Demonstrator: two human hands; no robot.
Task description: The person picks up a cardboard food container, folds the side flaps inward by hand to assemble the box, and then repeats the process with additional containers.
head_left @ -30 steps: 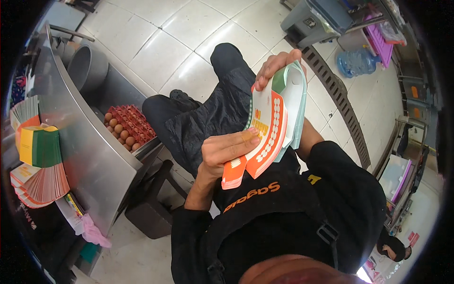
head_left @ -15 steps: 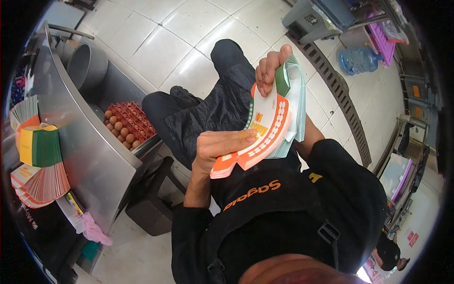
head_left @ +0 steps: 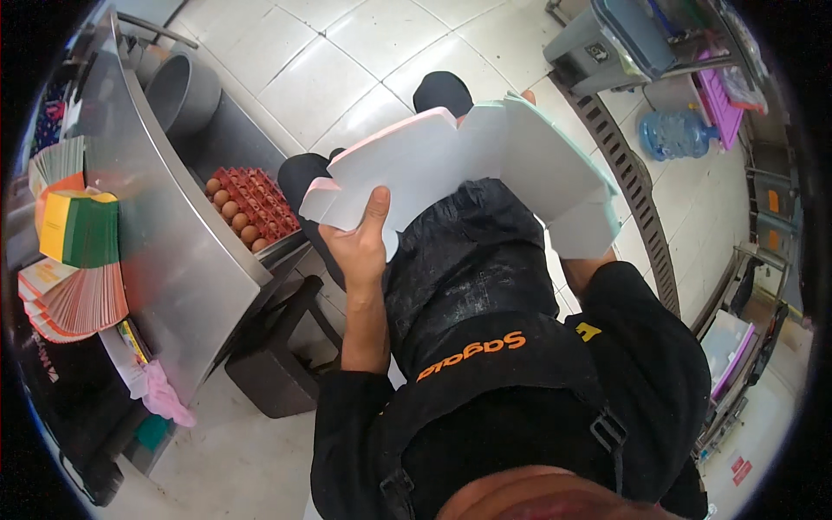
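Far left, fanned stacks of flat printed cartons point(head_left: 74, 299) lie on the steel bench point(head_left: 165, 243), with a green-and-yellow pile point(head_left: 78, 227) above them. Just past the bench edge, a red tray of brown eggs point(head_left: 247, 211) sits on a lower shelf, and a grey bucket point(head_left: 180, 87) stands further up. Moving in: the left hand point(head_left: 362, 245) rises from a bare forearm, thumb laid flat up the white face of the cardboard box blank point(head_left: 451, 165), its grip clamped on the blank's left flap. The blank is held up over the person's lap, above the black apron point(head_left: 472, 286), opened out and showing its plain white side. On the right, the right hand point(head_left: 582, 264) is almost wholly hidden behind the blank's right panel, with only the wrist showing below it; I cannot tell how that grip stands. Far right, a blue water bottle point(head_left: 676, 134) lies on the tiled floor.
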